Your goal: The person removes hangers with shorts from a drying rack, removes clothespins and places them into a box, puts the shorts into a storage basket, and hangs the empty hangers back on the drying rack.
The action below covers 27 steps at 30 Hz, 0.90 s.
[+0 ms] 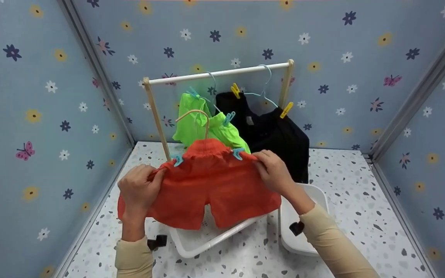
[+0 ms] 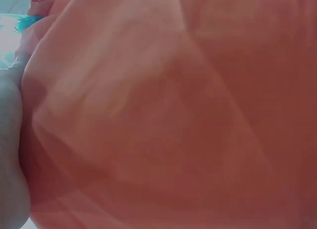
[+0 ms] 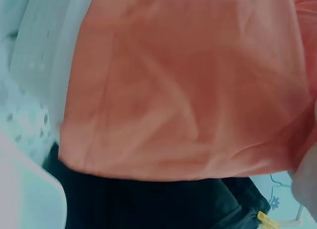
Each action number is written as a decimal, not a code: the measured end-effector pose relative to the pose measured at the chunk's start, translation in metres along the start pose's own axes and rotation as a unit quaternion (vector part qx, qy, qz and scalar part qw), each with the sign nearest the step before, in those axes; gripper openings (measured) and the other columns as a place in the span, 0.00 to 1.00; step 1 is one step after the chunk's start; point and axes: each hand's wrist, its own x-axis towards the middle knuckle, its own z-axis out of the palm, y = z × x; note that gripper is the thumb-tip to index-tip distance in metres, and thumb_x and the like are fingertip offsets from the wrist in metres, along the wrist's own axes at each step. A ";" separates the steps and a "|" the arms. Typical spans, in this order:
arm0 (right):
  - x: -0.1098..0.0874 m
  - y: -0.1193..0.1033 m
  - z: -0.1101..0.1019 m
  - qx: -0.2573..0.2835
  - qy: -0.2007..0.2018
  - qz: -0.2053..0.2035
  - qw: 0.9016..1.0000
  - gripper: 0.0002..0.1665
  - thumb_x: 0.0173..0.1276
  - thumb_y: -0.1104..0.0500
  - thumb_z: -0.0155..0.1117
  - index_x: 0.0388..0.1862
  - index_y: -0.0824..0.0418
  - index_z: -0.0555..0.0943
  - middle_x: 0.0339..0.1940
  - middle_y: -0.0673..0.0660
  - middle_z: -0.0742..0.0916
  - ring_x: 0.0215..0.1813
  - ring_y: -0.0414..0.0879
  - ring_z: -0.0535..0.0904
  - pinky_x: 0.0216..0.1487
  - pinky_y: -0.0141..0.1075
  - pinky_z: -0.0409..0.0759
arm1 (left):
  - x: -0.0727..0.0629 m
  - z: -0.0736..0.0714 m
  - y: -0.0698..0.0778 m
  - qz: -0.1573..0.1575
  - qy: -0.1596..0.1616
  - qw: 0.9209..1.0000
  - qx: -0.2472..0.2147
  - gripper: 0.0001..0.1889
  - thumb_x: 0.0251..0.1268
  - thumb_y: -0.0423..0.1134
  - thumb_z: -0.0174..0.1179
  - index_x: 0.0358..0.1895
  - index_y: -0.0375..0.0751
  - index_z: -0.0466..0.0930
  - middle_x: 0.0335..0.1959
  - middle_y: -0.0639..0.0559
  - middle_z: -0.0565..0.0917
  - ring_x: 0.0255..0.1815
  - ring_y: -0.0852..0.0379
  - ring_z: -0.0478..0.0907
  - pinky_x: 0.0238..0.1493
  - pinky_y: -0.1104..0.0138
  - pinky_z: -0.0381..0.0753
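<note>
You are holding the red shorts [image 1: 211,185] spread between your hands: your left hand [image 1: 139,189] is pinching one end of the waistband, thumb in front, and your right hand [image 1: 274,172] is gripping the other end, fingers curling over the cloth. Two blue clips [image 1: 178,160] are biting the waistband, and a copper-coloured hanger [image 1: 207,129] is rising from its middle, hook below the rod. Behind, a green garment [image 1: 187,119] and a black garment [image 1: 280,143] are hanging from the rack [image 1: 226,73]. A white basket [image 1: 214,242] is sitting beneath the shorts, partly hidden; a white tray [image 1: 301,245] is lying under your right forearm. Patterned walls [image 1: 222,19] are enclosing three sides, while the speckled worktop [image 1: 357,200] is stretching rightward past the tray.
</note>
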 end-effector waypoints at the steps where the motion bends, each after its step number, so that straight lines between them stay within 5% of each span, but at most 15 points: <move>1: -0.001 -0.001 0.002 0.011 -0.010 0.011 1.000 0.09 0.75 0.59 0.56 0.48 0.56 0.83 0.41 0.48 0.84 0.41 0.43 0.77 0.43 0.39 0.77 | -0.004 -0.001 0.001 -0.001 0.002 1.000 0.001 0.14 0.56 0.42 0.69 0.17 0.43 0.78 0.14 0.51 0.74 0.15 0.54 0.71 0.15 0.61 0.66; 5: -0.004 -0.003 0.012 0.027 -0.026 0.027 0.999 0.11 0.75 0.60 0.55 0.51 0.56 0.82 0.44 0.48 0.84 0.43 0.44 0.76 0.47 0.42 0.74 | -0.022 -0.005 0.004 -0.010 0.013 1.000 0.010 0.13 0.54 0.41 0.69 0.17 0.44 0.79 0.14 0.52 0.75 0.15 0.54 0.72 0.15 0.61 0.67; 14: -0.017 -0.006 0.035 0.091 -0.002 -0.021 0.996 0.13 0.70 0.66 0.61 0.51 0.57 0.82 0.47 0.47 0.85 0.45 0.45 0.79 0.46 0.42 0.75 | -0.058 -0.020 0.007 -0.018 0.015 0.999 0.042 0.16 0.57 0.46 0.65 0.17 0.42 0.79 0.13 0.51 0.75 0.13 0.53 0.72 0.13 0.60 0.67; 27: -0.017 -0.009 0.035 0.066 -0.055 -0.011 0.996 0.15 0.66 0.70 0.60 0.51 0.61 0.81 0.45 0.54 0.86 0.46 0.48 0.81 0.48 0.43 0.78 | -0.075 -0.011 0.011 -0.010 0.021 0.998 0.057 0.20 0.63 0.50 0.61 0.17 0.41 0.79 0.13 0.50 0.74 0.12 0.51 0.71 0.13 0.59 0.68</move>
